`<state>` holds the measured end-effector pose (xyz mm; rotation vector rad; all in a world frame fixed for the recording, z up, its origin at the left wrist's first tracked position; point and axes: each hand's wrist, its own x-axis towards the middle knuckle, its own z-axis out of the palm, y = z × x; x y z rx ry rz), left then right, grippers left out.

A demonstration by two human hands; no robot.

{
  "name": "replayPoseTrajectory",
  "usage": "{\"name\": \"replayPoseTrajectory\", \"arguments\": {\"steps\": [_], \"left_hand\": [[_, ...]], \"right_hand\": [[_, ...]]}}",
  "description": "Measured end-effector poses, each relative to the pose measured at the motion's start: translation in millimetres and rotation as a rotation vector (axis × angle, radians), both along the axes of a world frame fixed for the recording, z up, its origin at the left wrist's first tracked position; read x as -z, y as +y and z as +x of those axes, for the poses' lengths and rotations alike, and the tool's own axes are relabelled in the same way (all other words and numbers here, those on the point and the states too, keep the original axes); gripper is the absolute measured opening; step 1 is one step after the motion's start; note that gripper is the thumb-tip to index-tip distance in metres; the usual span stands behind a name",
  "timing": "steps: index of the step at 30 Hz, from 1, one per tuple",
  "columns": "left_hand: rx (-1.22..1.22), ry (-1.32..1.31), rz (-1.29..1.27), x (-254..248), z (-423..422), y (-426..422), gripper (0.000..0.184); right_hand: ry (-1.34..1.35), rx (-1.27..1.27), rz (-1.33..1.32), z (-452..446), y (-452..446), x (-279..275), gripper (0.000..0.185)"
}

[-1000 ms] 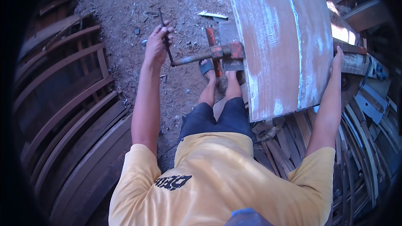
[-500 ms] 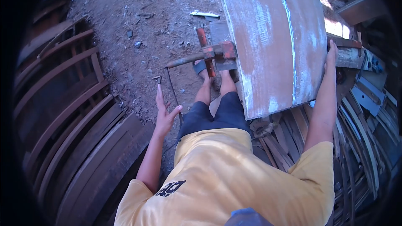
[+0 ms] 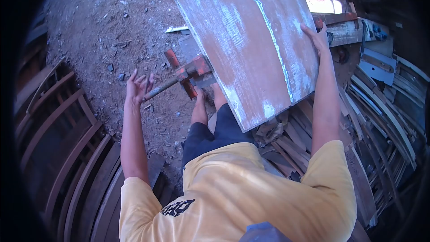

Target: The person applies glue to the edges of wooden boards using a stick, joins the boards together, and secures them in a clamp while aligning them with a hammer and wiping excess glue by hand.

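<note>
A wide wooden board [image 3: 251, 49], patchy brown and white with a long pale line of filler-like material down its face, lies slanted ahead of me. My right hand [image 3: 317, 38] is at its right edge, thumb on the face and fingers over the edge. An orange-red bar clamp [image 3: 186, 72] grips the board's left side, its threaded screw pointing left. Beside the screw's outer end is my left hand [image 3: 139, 87], fingers loosely curled and apart. Whether it touches the screw, I cannot tell. The clamp's thin turning rod is not visible now.
Curved wooden frames [image 3: 67, 152] are stacked along the left. Many wood strips and offcuts [image 3: 295, 152] lie at the right. Behind the board's right edge is a red-ended beam [image 3: 340, 18]. Chips and scraps litter the dirt ground [image 3: 107, 31].
My left hand has risen to the clamp screw's end. On the right, my thumb has come onto the board's face. The whole view has shifted, with board and clamp appearing farther left.
</note>
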<state>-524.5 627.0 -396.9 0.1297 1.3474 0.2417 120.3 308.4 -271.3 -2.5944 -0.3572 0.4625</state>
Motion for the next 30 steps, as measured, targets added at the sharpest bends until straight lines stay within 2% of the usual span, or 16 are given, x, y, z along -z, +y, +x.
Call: {"name": "replayPoseTrajectory", "arguments": {"steps": [2,3,4,6,8,10,13,14,16,17,19,21,25,27,29,30], "left_hand": [[-0.075,-0.139,0.042,21.7,-2.5,44.4,0.051],[-0.009,-0.054,0.275,-2.3,13.1,56.9,0.052],[0.055,0.030,0.508,-46.2,36.8,74.6,0.053],[-0.027,-0.114,0.587,-143.7,53.3,86.0,0.055],[-0.079,-0.157,0.634,-208.8,45.9,51.7,0.061],[0.145,-0.199,0.785,-236.6,19.9,0.9,0.067],[0.517,-0.498,0.618,-240.2,-43.9,-76.9,0.076],[0.567,-0.428,0.438,-234.4,-63.4,-108.4,0.081],[0.861,-0.247,0.278,-218.0,-52.2,-145.0,0.087],[0.861,-0.249,0.280,-199.0,-50.3,-157.2,0.087],[0.289,-0.221,-0.052,-145.5,-47.7,-177.9,0.092],[0.214,-0.305,-0.137,-70.3,-54.7,-180.1,0.085],[0.133,-0.472,-0.295,-23.2,-22.1,-118.4,0.074],[0.375,-0.566,-0.231,-5.2,-34.6,-87.6,0.066],[0.384,-0.460,-0.251,14.1,-35.4,-62.3,0.062],[0.235,-0.326,-0.294,20.7,-30.1,-50.7,0.059]], "right_hand": [[-0.051,-0.030,-0.054,-2.2,4.9,1.1,0.145],[-0.051,-0.027,-0.053,-1.2,4.7,3.6,0.145],[-0.049,-0.016,-0.039,1.1,4.2,7.3,0.144],[-0.046,-0.011,-0.027,2.6,3.2,7.8,0.143],[-0.047,0.004,-0.062,1.0,6.4,4.5,0.143],[-0.070,0.004,-0.057,8.0,1.4,16.5,0.141],[-0.080,0.001,-0.044,7.2,1.5,15.0,0.138],[-0.064,-0.009,-0.030,4.5,3.2,11.4,0.138],[-0.047,-0.009,-0.016,-1.5,6.3,3.5,0.138],[-0.026,-0.009,0.000,-3.5,7.6,1.2,0.138],[-0.055,0.001,-0.026,-0.2,4.8,7.3,0.138],[-0.087,0.012,-0.052,2.8,5.1,8.4,0.137],[-0.053,-0.015,-0.020,1.9,6.6,5.7,0.136],[-0.049,-0.030,-0.011,-0.8,8.4,3.1,0.135],[-0.024,-0.004,-0.023,-4.1,10.7,-0.7,0.136],[-0.024,-0.004,-0.022,-3.1,11.9,-1.0,0.136]]}}
